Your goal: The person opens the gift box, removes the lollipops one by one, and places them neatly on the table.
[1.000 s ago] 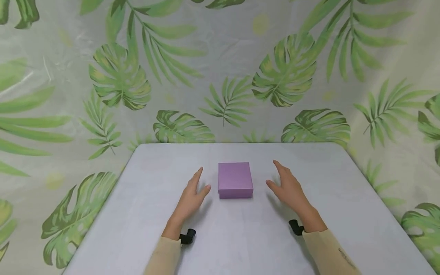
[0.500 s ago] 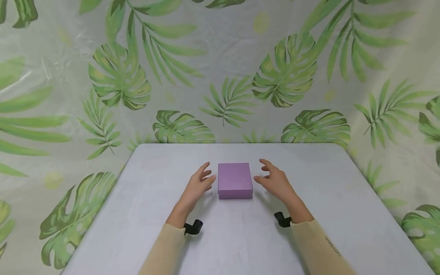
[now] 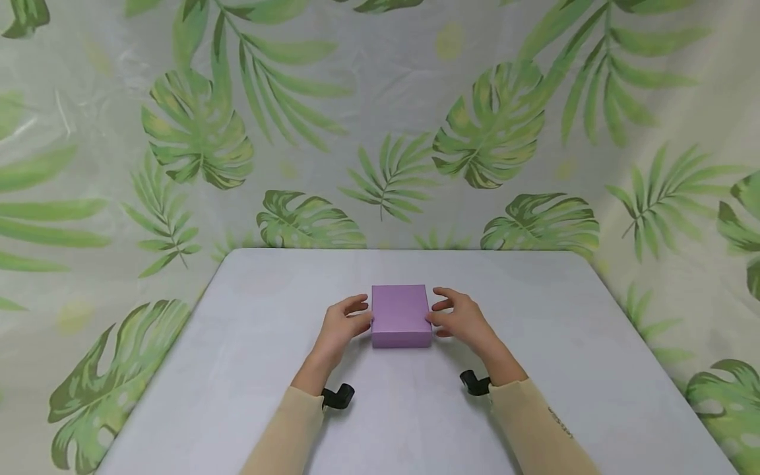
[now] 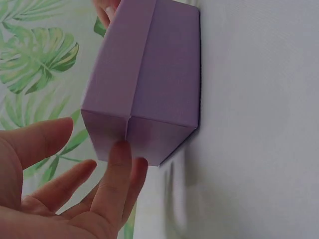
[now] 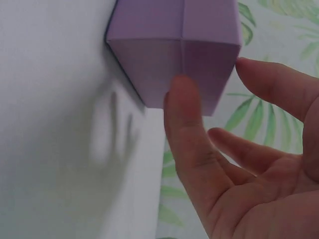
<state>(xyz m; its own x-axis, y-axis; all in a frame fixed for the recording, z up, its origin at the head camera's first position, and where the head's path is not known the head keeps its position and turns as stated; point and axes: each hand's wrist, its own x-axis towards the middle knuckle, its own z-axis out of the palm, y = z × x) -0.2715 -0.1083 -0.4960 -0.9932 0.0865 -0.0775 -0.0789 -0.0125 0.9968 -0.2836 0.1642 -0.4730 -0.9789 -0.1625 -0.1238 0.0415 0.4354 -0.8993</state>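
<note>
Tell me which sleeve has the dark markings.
The right sleeve, below the right hand in the head view: a row of small dark marks runs along it; the left sleeve shows none.

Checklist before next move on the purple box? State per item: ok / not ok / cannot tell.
1. Purple box sits flat on the white tabletop: ok.
2. Lid seated on the base: ok, no open gap at the seam on the sides shown.
3. Hands on opposite sides: ok, left hand by the left wall, right hand by the right.
4. Firm grip by both hands: not ok, left fingers and right fingers are not wrapped round the box.
5. Fingertip contact on both walls: cannot tell, they overlap the box in view.
</note>
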